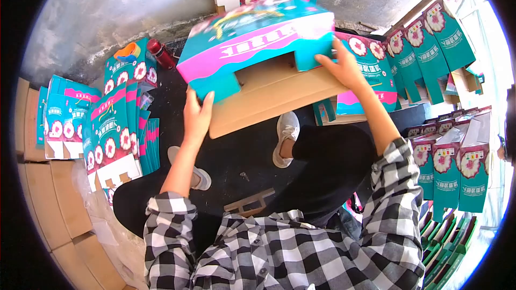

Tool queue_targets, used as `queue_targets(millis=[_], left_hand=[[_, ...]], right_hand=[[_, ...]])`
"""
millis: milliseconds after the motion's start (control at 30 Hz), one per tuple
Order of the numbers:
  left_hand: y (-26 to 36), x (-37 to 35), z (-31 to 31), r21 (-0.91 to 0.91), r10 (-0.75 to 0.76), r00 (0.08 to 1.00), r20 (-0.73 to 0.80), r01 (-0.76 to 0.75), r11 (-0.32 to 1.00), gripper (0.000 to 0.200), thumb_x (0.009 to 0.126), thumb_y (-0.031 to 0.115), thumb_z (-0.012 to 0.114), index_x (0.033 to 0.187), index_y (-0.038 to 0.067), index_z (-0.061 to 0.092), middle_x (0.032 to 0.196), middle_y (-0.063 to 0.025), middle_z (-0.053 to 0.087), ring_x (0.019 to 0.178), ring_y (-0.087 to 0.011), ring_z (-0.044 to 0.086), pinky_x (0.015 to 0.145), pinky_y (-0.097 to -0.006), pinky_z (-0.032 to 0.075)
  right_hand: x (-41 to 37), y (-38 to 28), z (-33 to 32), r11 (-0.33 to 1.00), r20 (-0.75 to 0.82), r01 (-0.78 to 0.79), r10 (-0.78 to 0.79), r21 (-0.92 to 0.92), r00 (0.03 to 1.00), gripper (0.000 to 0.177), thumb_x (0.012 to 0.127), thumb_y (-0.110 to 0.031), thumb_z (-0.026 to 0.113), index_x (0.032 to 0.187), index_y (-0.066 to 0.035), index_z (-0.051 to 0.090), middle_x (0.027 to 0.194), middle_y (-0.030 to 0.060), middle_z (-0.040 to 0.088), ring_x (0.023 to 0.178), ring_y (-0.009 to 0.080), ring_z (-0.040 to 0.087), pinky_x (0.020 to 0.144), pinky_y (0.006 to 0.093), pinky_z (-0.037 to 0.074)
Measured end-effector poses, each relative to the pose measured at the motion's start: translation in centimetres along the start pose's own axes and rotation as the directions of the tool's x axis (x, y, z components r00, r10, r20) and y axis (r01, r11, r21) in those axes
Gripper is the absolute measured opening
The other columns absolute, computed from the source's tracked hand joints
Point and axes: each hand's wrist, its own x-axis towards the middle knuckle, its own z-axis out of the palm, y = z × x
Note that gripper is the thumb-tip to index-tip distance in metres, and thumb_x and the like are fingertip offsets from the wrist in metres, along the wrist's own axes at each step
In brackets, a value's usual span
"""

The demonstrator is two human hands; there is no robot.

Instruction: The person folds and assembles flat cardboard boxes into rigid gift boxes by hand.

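One corner, the lower left, sits between the thumb and fingers of your left hand (pixel 198 115); your right hand (pixel 345 69) grips the other end of the same teal-and-pink carton (pixel 258 43), raised in front of you. Its plain brown flap (pixel 279 96) slants toward you. Below, a brown cardboard piece (pixel 241 204) lies on the dark floor (pixel 242 161). Teal cartons (pixel 110 129) stand at your left, near a red bottle (pixel 161 53); more printed cartons (pixel 449 164) line your right.

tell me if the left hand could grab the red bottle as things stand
Probably not while the left hand holds the box; if freed, the way over the dark floor to the red bottle looks open.
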Motion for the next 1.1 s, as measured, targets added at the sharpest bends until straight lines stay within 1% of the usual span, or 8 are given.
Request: queue_targets(millis=[233, 533, 633, 667, 767, 867, 967, 1100], left_hand=[[7.4, 2.8, 15.5, -0.098, 0.258, 0.966, 0.030, -0.254, 0.962, 0.067, 0.083, 0.004, 0.058, 0.143, 0.006, 0.027, 0.141, -0.0200, 0.037, 0.129, -0.0336, 0.039, 0.105, -0.0374, 0.034], [10.1, -1.3, 27.4, -0.185, 0.236, 0.925, 0.299, -0.187, 0.965, 0.077, 0.080, 0.003, 0.058, 0.146, 0.009, 0.018, 0.136, -0.0259, 0.037, 0.125, -0.0404, 0.040, 0.102, -0.0415, 0.038], [9.6, -1.7, 28.4, -0.209, 0.227, 0.860, 0.458, -0.144, 0.967, 0.081, 0.079, 0.008, 0.060, 0.146, 0.008, 0.015, 0.137, -0.0264, 0.036, 0.124, -0.0410, 0.041, 0.100, -0.0416, 0.040], [9.4, -1.4, 28.7, -0.162, 0.185, 0.794, 0.579, -0.110, 0.981, 0.083, 0.078, 0.011, 0.062, 0.146, 0.006, 0.014, 0.136, -0.0262, 0.036, 0.121, -0.0412, 0.044, 0.098, -0.0421, 0.042], [11.0, -0.3, 27.5, -0.015, 0.109, 0.697, 0.709, -0.139, 0.990, 0.079, 0.077, 0.012, 0.063, 0.143, 0.005, 0.020, 0.132, -0.0257, 0.041, 0.111, -0.0380, 0.053, 0.093, -0.0429, 0.045], [10.5, 0.7, 24.7, 0.033, 0.096, 0.625, 0.775, -0.191, 0.981, 0.070, 0.081, 0.018, 0.062, 0.140, 0.002, 0.028, 0.133, -0.0231, 0.042, 0.121, -0.0355, 0.046, 0.099, -0.0417, 0.042], [9.8, 1.0, 18.9, 0.213, -0.048, 0.463, 0.885, -0.311, 0.926, 0.060, 0.085, 0.023, 0.061, 0.136, 0.002, 0.037, 0.130, -0.0219, 0.047, 0.117, -0.0348, 0.050, 0.096, -0.0418, 0.044], [11.7, 2.0, 9.2, 0.379, -0.326, 0.195, 0.925, -0.483, 0.789, 0.055, 0.086, 0.029, 0.061, 0.132, 0.002, 0.044, 0.123, -0.0216, 0.053, 0.118, -0.0339, 0.050, 0.097, -0.0423, 0.044]], right_hand=[[-6.8, 13.7, -8.6, 0.980, -0.261, -0.126, 0.163, 0.153, 0.951, 0.039, 0.085, -0.013, 0.066, 0.115, 0.003, 0.047, 0.108, 0.0127, 0.059, 0.102, 0.0185, 0.056, 0.086, 0.0342, 0.047], [-13.6, 25.9, -13.3, 0.888, -0.436, -0.425, 0.457, 0.176, 0.775, 0.045, 0.088, -0.017, 0.063, 0.124, 0.003, 0.045, 0.110, 0.0089, 0.058, 0.094, 0.0153, 0.055, 0.081, 0.0276, 0.045], [-13.5, 28.0, -14.0, 0.726, -0.335, -0.553, 0.683, 0.410, 0.649, 0.054, 0.091, -0.023, 0.060, 0.135, 0.000, 0.039, 0.128, 0.0104, 0.051, 0.106, 0.0169, 0.054, 0.082, 0.0275, 0.045], [-13.4, 29.3, -13.3, 0.729, -0.466, -0.519, 0.684, 0.446, 0.561, 0.048, 0.090, -0.020, 0.056, 0.129, 0.005, 0.042, 0.113, 0.0100, 0.059, 0.103, 0.0215, 0.056, 0.087, 0.0312, 0.045], [-14.8, 35.8, -12.6, 0.841, -0.587, -0.515, 0.503, 0.165, 0.634, 0.046, 0.089, -0.018, 0.054, 0.127, 0.007, 0.045, 0.118, 0.0144, 0.057, 0.109, 0.0263, 0.055, 0.094, 0.0357, 0.042], [-13.8, 32.2, -11.0, 0.881, -0.850, -0.421, 0.381, 0.215, 0.364, 0.042, 0.089, -0.016, 0.050, 0.125, 0.005, 0.049, 0.124, 0.0171, 0.054, 0.114, 0.0301, 0.051, 0.100, 0.0379, 0.037], [-11.7, 20.9, -11.0, 0.877, -0.869, -0.427, 0.021, -0.222, 0.495, 0.040, 0.089, -0.016, 0.051, 0.125, 0.002, 0.051, 0.130, 0.0178, 0.050, 0.121, 0.0314, 0.045, 0.103, 0.0383, 0.033], [-7.5, 6.5, -8.8, 0.901, -0.444, -0.052, -0.162, -0.430, 0.881, 0.045, 0.088, -0.025, 0.059, 0.125, -0.001, 0.051, 0.132, 0.0177, 0.047, 0.124, 0.0333, 0.041, 0.104, 0.0437, 0.031]])
